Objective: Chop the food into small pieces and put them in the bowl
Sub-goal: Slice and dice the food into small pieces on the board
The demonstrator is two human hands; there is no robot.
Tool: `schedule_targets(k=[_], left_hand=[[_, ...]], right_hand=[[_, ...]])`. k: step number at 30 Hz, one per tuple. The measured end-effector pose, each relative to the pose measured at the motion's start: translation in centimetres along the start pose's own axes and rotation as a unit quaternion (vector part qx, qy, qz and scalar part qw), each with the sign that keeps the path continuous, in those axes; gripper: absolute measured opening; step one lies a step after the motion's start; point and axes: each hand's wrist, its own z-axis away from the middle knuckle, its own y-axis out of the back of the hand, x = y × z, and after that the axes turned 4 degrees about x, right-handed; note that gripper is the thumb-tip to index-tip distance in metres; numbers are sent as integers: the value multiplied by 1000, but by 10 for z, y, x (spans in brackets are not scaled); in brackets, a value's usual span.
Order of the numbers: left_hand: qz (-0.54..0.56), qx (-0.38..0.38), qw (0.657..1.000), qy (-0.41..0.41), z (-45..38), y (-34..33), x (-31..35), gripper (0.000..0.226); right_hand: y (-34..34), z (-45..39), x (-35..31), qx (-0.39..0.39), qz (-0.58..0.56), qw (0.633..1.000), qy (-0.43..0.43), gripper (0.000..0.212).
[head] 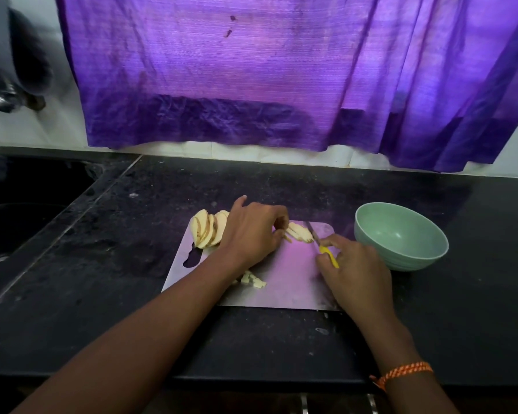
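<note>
At the far left a dark sink point(27, 210) is sunk into the black bench point(132, 264). Next comes a metal board point(287, 276) lying flat on the bench, with a cut-out handle hole at its left edge. On the board's far left corner a fan of pale slices point(205, 230) leans together, partly overhanging the board's rim. The left hand point(251, 231) reaches over the board just right of that fan, its fingers curled down and pinning a few strips point(299, 231) against the board. Near the board's front, beside the left forearm, lies a small heap of cubes point(253, 279). The right hand point(353, 267) grips the yellow handle of a knife point(319, 240), whose blade points away from the person and rests on the right end of the strips. Right of the board, just beside it, a green bowl point(401, 234) stands upright on the bench. A purple curtain point(281, 70) hangs behind.
</note>
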Motion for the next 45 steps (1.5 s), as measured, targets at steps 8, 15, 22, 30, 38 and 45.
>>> schedule_targets(k=[8, 15, 22, 30, 38, 45], left_hand=[[9, -56, 996, -73, -12, 1, -3, 42], [-38, -117, 983, -136, -15, 3, -2, 47], [-68, -41, 994, -73, -7, -3, 7, 41], [-67, -26, 997, -30, -4, -4, 9, 47], [-37, -20, 999, -29, -4, 1, 10, 35], [-39, -43, 998, -29, -5, -1, 13, 40]], right_hand=[[-4, 3, -1, 7, -15, 1000, -7, 31], [-3, 4, -1, 22, 5, 999, -32, 35], [-3, 5, -1, 14, 18, 999, -27, 36], [-2, 7, -3, 3, 26, 1000, -17, 37], [-1, 10, -4, 2, 43, 999, -7, 37], [0, 10, -5, 0, 50, 999, -3, 35]])
